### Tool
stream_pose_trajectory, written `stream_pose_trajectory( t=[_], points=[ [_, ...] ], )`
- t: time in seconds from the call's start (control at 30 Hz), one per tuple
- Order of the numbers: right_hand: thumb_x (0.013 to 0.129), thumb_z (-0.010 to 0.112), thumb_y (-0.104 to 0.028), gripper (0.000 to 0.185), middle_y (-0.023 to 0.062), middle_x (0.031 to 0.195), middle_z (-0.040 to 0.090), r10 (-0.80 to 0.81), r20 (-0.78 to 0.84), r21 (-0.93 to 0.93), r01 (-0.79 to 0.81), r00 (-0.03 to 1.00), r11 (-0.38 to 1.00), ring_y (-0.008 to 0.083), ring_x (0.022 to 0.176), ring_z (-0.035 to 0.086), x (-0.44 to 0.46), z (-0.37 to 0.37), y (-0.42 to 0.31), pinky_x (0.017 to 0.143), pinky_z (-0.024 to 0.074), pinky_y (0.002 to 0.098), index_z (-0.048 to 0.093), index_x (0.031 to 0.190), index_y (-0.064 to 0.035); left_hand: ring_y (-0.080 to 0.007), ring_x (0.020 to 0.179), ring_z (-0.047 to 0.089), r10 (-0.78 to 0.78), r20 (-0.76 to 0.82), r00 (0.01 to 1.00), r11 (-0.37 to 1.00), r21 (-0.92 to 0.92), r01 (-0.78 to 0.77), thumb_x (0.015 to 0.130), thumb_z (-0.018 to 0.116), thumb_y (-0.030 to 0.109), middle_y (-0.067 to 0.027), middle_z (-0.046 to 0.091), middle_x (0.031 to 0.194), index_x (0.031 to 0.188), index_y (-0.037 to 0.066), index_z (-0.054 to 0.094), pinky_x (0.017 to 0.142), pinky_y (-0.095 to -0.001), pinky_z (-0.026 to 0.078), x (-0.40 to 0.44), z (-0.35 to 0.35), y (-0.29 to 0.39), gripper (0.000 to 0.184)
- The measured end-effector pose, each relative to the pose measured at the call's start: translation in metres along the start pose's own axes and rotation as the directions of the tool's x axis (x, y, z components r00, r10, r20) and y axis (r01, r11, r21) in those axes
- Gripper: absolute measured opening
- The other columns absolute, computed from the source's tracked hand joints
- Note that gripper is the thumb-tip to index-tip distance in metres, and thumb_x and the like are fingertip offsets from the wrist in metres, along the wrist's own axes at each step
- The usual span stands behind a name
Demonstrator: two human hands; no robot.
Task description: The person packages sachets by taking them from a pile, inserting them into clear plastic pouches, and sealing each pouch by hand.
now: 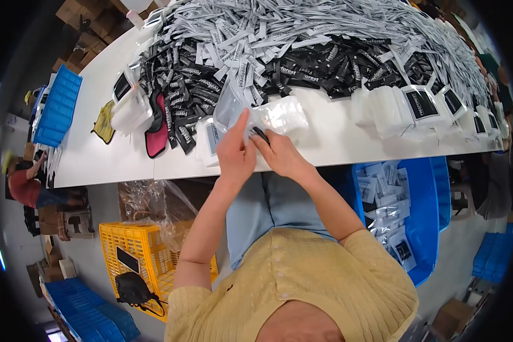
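At the near edge of the white table [117, 162], the seated person's left hand [236, 153] has its fingers closed on a clear plastic bag [228, 105], held upright before a heap of black packets [202, 85]. Just beside it, the right hand [280, 155] pinches a small black piece [260, 135] close to the bag; from here I can't tell whether it's inside. More clear bags [288, 113] lie just beyond the hands, near pale packets [302, 20] piled high.
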State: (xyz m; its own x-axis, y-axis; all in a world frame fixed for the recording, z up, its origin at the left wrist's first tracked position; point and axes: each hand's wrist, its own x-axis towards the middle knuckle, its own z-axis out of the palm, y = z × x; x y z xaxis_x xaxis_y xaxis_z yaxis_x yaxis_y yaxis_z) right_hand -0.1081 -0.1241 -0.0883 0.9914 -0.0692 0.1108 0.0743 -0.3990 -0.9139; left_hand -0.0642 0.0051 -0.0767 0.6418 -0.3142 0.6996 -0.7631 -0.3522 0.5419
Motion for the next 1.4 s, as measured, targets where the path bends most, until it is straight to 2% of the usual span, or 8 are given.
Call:
stream_pose_trajectory(
  t=[0.13, 0.23, 0.43, 0.53, 0.67, 0.8, 1.03, 1.4],
  points=[
    [0.087, 0.045, -0.021, 0.029, 0.0156, 0.072, 0.061, 0.186, -0.1, 0.491, -0.114, 0.977, 0.864, 0.0232, 0.066, 0.059, 0.015, 0.026, 0.019, 0.058, 0.0457, 0.0352, 0.056, 0.092, 0.0058, -0.0282, 0.06, 0.051, 0.177, 0.116, 0.977, 0.963, 0.184, -0.196, 0.069, 0.051, -0.007, -0.0119, 0.053, 0.071, 0.126, 0.0, 0.05, 0.055, -0.037, 0.043, -0.004, 0.002, 0.007, 0.057],
    [0.086, 0.045, -0.02, 0.029, 0.0094, 0.071, 0.06, 0.133, 0.128, 0.275, -0.164, 0.983, 0.947, 0.0141, 0.062, 0.055, 0.011, 0.02, 0.019, 0.054, 0.0444, 0.0288, 0.057, 0.095, 0.0048, -0.0257, 0.06, 0.051, 0.127, 0.132, 0.983, 0.964, 0.216, -0.154, 0.069, 0.054, -0.005, -0.0098, 0.051, 0.07, 0.125, 0.0, 0.051, 0.054, -0.0366, 0.043, -0.004, -0.005, -0.006, 0.057],
    [0.089, 0.045, -0.023, 0.03, 0.0124, 0.071, 0.058, 0.132, -0.06, 0.644, -0.063, 0.989, 0.762, 0.0196, 0.058, 0.058, 0.019, 0.031, 0.016, 0.052, 0.044, 0.0286, 0.057, 0.096, 0.0026, -0.0255, 0.061, 0.053, 0.191, 0.176, 0.966, 0.942, 0.243, -0.23, 0.067, 0.058, -0.002, -0.0091, 0.052, 0.069, 0.126, -0.002, 0.049, 0.054, -0.0357, 0.045, -0.006, 0.002, 0.005, 0.06],
    [0.089, 0.045, -0.021, 0.029, 0.0122, 0.069, 0.058, 0.276, 0.173, 0.505, -0.326, 0.945, 0.799, 0.0227, 0.059, 0.059, 0.0, 0.013, -0.021, 0.053, 0.044, 0.031, 0.057, 0.094, 0.0043, -0.0263, 0.061, 0.055, 0.076, 0.138, 0.988, 0.954, 0.279, -0.112, 0.067, 0.059, 0.0, -0.0099, 0.053, 0.07, 0.128, 0.0, 0.047, 0.054, -0.036, 0.045, 0.002, -0.005, 0.0, 0.062],
    [0.087, 0.048, -0.017, 0.026, 0.0156, 0.069, 0.06, 0.056, -0.154, 0.192, -0.026, 0.987, 0.981, 0.0255, 0.065, 0.06, -0.007, 0.025, 0.014, 0.06, 0.0452, 0.0362, 0.055, 0.084, 0.0084, -0.0283, 0.062, 0.056, 0.042, 0.176, 0.983, 0.955, 0.284, -0.091, 0.065, 0.058, -0.002, -0.0114, 0.055, 0.072, 0.133, 0.003, 0.043, 0.055, -0.0379, 0.046, -0.01, -0.003, 0.0, 0.069],
    [0.084, 0.048, -0.009, 0.02, 0.0112, 0.065, 0.062, 0.168, 0.256, 0.473, -0.275, 0.952, 0.837, 0.0133, 0.052, 0.056, -0.007, 0.001, 0.006, 0.045, 0.0427, 0.0277, 0.061, 0.079, 0.0048, -0.0272, 0.062, 0.056, -0.031, 0.217, 0.976, 0.962, 0.272, -0.03, 0.066, 0.057, -0.001, -0.0099, 0.054, 0.072, 0.133, 0.002, 0.043, 0.054, -0.0382, 0.046, -0.012, -0.013, 0.017, 0.068],
    [0.077, 0.06, -0.001, 0.005, 0.0046, 0.06, 0.06, -0.151, -0.317, 0.314, 0.254, 0.936, 0.915, 0.0078, 0.054, 0.054, 0.007, 0.023, 0.013, 0.045, 0.0423, 0.0241, 0.061, 0.077, 0.0038, -0.0274, 0.064, 0.058, 0.072, 0.26, 0.963, 0.932, 0.327, -0.158, 0.067, 0.062, 0.006, -0.0096, 0.057, 0.074, 0.134, -0.001, 0.038, 0.052, -0.0385, 0.047, -0.013, -0.007, 0.03, 0.071],
    [0.075, 0.057, 0.004, 0.015, 0.004, 0.071, 0.063, 0.025, -0.144, 0.462, 0.045, 0.989, 0.886, 0.0055, 0.063, 0.052, 0.004, 0.024, 0.011, 0.054, 0.0435, 0.0245, 0.062, 0.089, 0.0048, -0.0289, 0.06, 0.061, -0.169, 0.325, 0.93, 0.892, 0.451, 0.004, 0.072, 0.059, 0.008, -0.013, 0.06, 0.075, 0.134, -0.005, 0.034, 0.051, -0.0391, 0.047, -0.012, -0.014, 0.018, 0.068]
  ],
)
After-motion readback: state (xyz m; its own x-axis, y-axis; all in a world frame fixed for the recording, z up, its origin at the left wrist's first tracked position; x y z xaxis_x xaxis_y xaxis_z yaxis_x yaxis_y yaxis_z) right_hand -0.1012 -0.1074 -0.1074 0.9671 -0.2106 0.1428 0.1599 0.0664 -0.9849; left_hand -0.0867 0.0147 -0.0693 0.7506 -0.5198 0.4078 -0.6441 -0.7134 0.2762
